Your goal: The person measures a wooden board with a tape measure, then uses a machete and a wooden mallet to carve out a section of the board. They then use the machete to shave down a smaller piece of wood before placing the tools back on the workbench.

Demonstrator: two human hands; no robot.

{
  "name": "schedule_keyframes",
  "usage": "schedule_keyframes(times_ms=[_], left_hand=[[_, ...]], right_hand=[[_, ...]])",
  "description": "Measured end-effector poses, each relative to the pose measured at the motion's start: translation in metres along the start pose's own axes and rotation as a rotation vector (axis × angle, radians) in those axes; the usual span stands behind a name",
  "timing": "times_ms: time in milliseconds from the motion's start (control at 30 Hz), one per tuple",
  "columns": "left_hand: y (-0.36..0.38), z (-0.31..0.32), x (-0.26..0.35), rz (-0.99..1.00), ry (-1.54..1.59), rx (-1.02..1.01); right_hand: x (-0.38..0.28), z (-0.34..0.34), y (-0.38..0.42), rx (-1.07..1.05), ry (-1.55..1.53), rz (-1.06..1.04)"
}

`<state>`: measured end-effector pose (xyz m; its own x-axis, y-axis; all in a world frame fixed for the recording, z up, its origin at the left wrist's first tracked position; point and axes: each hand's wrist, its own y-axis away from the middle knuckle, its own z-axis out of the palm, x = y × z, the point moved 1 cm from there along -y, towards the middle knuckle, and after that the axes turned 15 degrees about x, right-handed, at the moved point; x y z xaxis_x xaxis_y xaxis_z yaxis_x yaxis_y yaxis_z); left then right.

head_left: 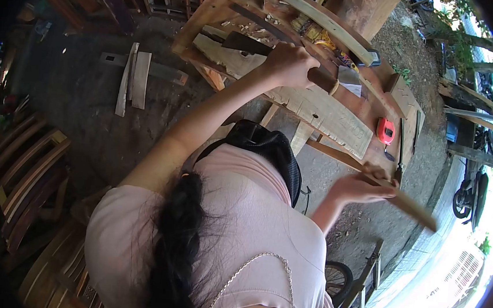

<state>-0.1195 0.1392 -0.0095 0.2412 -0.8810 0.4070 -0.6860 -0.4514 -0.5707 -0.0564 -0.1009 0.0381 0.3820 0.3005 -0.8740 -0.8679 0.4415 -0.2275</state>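
My left hand (291,65) is closed around the dark handle of a chisel-like tool (321,79), whose pale metal blade (349,81) rests on a wooden workbench (211,12). Just below the blade lies a pale carved plank (324,117). My right hand (365,186) is off the bench's near side, gripping a long wooden stick (410,206) that points down and right. A red tape measure (385,131) sits on the bench between the two hands, to the right.
Curved wooden slats (332,24) and wood chips lie at the bench's far end. Loose boards (133,78) lie on the ground to the left. Stacked curved wooden frames (25,171) stand at the far left. A black bag (270,150) hangs on my chest. A motorbike (469,194) is parked to the right.
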Motion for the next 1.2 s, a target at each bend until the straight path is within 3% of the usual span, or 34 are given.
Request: schedule_keyframes(times_ms=[67, 100, 167, 233, 267, 333, 400, 467, 533, 667, 733, 800, 1000, 1200], left_hand=[[0.0, -0.001, -0.004, 0.023, -0.034, -0.011], [0.0, -0.003, -0.01, 0.025, -0.038, -0.009], [0.001, -0.008, -0.026, -0.029, -0.086, -0.019], [-0.002, -0.016, -0.033, -0.02, -0.072, 0.016], [0.0, -0.019, -0.033, -0.002, -0.052, 0.045], [0.0, -0.02, -0.034, -0.004, -0.049, 0.082], [0.0, -0.02, -0.035, -0.026, -0.042, 0.064], [-0.002, -0.025, -0.033, -0.049, -0.063, 0.0], [-0.003, -0.022, -0.056, -0.141, -0.132, -0.096], [-0.015, -0.058, -0.07, -0.168, -0.079, 0.127], [-0.016, -0.056, -0.053, -0.152, -0.094, 0.176], [-0.015, -0.043, -0.014, 0.043, 0.056, 0.227], [0.004, 0.024, 0.128, 0.312, 0.383, -0.09], [0.009, 0.082, 0.209, 0.398, 0.5, -0.119]], right_hand=[[0.043, -0.017, 0.047, -0.444, 0.278, -0.242], [0.039, -0.015, 0.06, -0.444, 0.273, -0.242], [0.031, -0.013, 0.082, -0.699, 0.486, 0.453], [0.013, 0.001, 0.047, -0.552, 0.354, 0.26], [-0.001, 0.012, 0.033, -0.349, 0.399, 0.148], [-0.001, 0.019, 0.005, -0.186, 0.104, 0.061], [0.011, 0.033, 0.034, 0.032, -0.08, 0.016], [0.073, -0.003, 0.07, -0.564, 0.705, -0.864], [0.039, 0.008, 0.106, -0.914, 0.452, 0.392], [0.011, 0.01, 0.044, -0.72, 0.349, 0.501], [0.006, 0.005, 0.022, -0.611, 0.316, 0.408], [0.015, -0.009, 0.011, -0.589, 0.286, 0.326], [0.013, -0.072, -0.018, -0.29, 0.476, 0.432], [-0.014, -0.124, -0.076, -0.055, 0.558, 0.29]])
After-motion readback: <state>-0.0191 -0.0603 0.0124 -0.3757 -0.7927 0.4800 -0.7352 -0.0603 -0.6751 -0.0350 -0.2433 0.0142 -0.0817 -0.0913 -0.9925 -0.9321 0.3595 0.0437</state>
